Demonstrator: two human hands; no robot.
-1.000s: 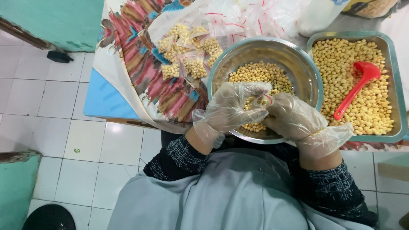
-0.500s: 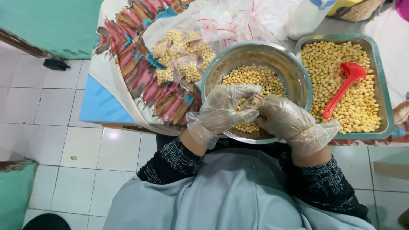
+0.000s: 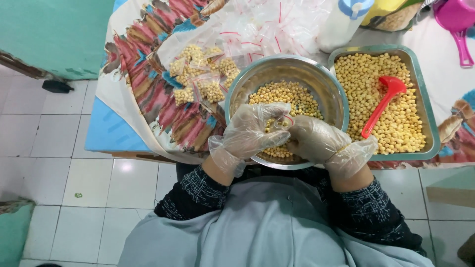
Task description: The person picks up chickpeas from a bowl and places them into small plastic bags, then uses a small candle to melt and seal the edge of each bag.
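Looking like a home snack-packing spot: white tiled floor (image 3: 59, 148), patterned tablecloth (image 3: 148, 84), steel bowl (image 3: 326, 94) and tray (image 3: 428, 113) brimming with chickpeas, small filled bags (image 3: 200, 74) piling up.

A cloth-covered table (image 3: 148, 94) bears a steel bowl (image 3: 331, 94), tray (image 3: 429, 123) and filled bags (image 3: 200, 79).

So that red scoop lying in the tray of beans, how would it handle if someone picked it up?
The red scoop looks like moulded plastic, so it is probably stiff and light. Its long thin handle should be easy to pinch, though the loose plastic gloves on the left hand and right hand might make it slippery. Resting on round beans, it may slide when nudged.
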